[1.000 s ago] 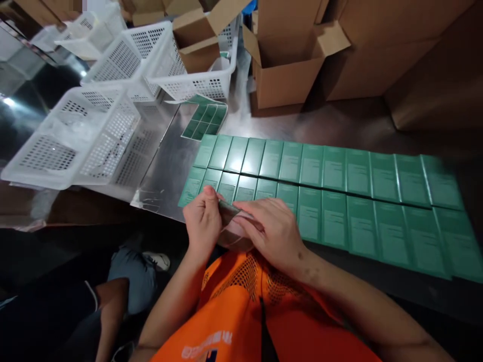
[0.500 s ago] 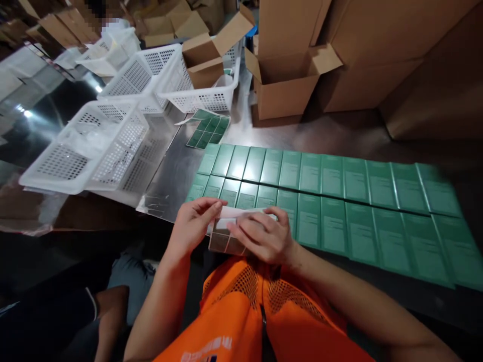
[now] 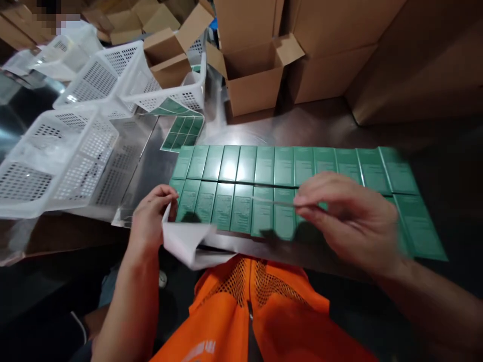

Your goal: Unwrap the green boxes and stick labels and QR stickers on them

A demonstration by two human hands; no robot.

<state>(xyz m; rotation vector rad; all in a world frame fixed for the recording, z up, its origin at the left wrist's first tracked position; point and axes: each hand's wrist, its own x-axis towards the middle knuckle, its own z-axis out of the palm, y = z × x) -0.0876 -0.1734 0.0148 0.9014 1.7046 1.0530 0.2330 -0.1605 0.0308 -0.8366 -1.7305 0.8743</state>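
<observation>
My left hand (image 3: 151,213) is closed on the edge of a white sticker sheet (image 3: 184,239), which bends and hangs in front of the table edge. My right hand (image 3: 349,221), slightly blurred, pinches one end of a thin pale strip (image 3: 269,200) between thumb and fingertips. That strip is seen nearly edge-on and stretches leftward above the front row of green boxes (image 3: 241,208). Flat green boxes (image 3: 247,163) lie side by side in two long rows. My right hand hides part of both rows.
A green sticker sheet (image 3: 183,131) lies curled beyond the rows. White baskets (image 3: 79,166) stand at the left, one bearing an open carton (image 3: 169,70). Another open carton (image 3: 256,90) stands at the back, beside large cardboard boxes (image 3: 335,65). Another person's arm (image 3: 96,322) shows at lower left.
My hands were together over the sticker sheet; now they are apart. The right hand has moved right with the thin strip, the left keeps the sheet. The view has shifted to the right.
</observation>
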